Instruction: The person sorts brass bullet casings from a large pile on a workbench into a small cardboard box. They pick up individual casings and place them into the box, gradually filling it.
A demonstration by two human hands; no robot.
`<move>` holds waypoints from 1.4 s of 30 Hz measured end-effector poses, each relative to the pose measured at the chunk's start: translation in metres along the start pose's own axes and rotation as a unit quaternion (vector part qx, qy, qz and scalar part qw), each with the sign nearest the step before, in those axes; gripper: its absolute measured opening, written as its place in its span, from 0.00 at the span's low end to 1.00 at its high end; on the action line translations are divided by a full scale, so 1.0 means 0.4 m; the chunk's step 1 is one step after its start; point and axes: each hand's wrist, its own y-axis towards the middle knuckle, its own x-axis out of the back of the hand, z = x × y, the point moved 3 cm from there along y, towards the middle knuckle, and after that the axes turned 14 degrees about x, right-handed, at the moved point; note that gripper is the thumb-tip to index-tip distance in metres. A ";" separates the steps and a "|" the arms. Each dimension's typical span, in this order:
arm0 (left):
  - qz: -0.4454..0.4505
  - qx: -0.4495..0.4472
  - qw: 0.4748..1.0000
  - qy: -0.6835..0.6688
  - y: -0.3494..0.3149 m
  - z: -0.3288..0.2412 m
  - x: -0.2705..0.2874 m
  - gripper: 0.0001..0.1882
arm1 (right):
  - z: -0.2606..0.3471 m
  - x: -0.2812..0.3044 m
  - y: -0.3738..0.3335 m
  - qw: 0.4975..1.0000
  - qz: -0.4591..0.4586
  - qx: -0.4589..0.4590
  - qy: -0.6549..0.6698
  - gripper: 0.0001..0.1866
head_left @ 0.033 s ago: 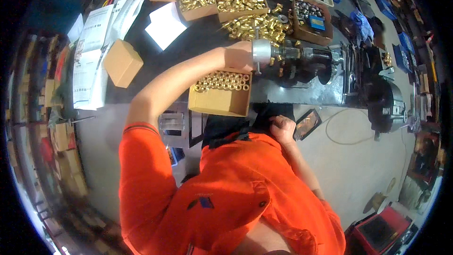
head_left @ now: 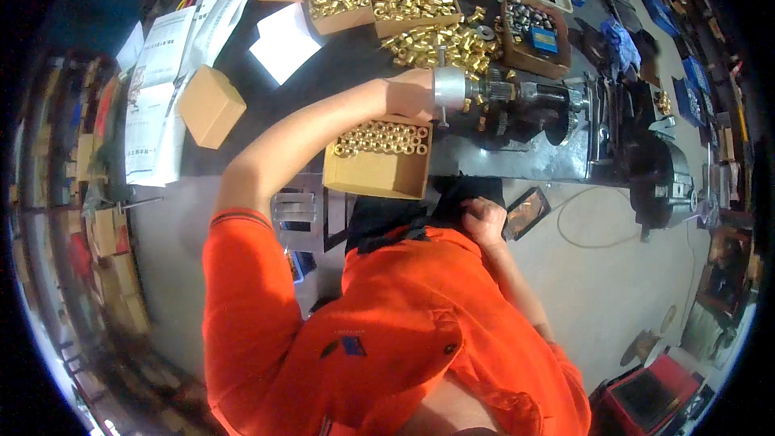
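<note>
Head view: nearest is an orange shirt point(head_left: 387, 307), with the right hand point(head_left: 484, 220) at the dark trousers, its fingers curled in; whether they hold anything I cannot tell. At the bench's near edge, a shallow cardboard box point(head_left: 379, 176) carries rows of brass fittings point(head_left: 381, 139) along its far part. Beyond it, the left hand point(head_left: 416, 90) meets the silver cylinder point(head_left: 450, 87) of a geared machine point(head_left: 525, 97); its fingers are hidden, so their grip cannot be told. Loose brass pieces point(head_left: 444, 47) lie heaped on the dark bench point(head_left: 262, 101) behind the machine, before two full cartons point(head_left: 416, 26). Newspaper point(head_left: 161, 97) drapes the left end. Pale floor point(head_left: 613, 274) spreads below, with a red-cased unit point(head_left: 662, 391) at lower right and crowded shelves point(head_left: 113, 266) along the left side.
</note>
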 end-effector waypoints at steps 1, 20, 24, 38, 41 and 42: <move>0.015 0.019 1.000 -0.005 -0.001 0.013 -0.006 0.13 | -0.001 -0.001 0.000 1.000 -0.001 0.007 -0.002 0.09; -0.033 0.270 0.954 0.125 -0.121 -0.008 0.106 0.07 | -0.018 -0.012 -0.015 0.999 0.018 -0.013 0.026 0.10; -0.126 0.304 0.936 0.124 -0.267 -0.124 0.169 0.07 | -0.029 -0.024 -0.026 0.999 0.030 -0.008 0.009 0.10; -0.105 0.368 0.897 0.220 -0.377 -0.174 -0.057 0.05 | -0.013 0.000 -0.010 0.996 0.049 -0.046 0.051 0.11; -0.109 0.359 0.899 0.227 -0.375 -0.169 -0.059 0.04 | -0.020 -0.009 -0.017 0.997 0.047 -0.039 0.037 0.11; -0.113 0.356 0.899 0.228 -0.375 -0.169 -0.059 0.04 | -0.020 -0.009 -0.014 0.997 0.045 -0.039 0.041 0.11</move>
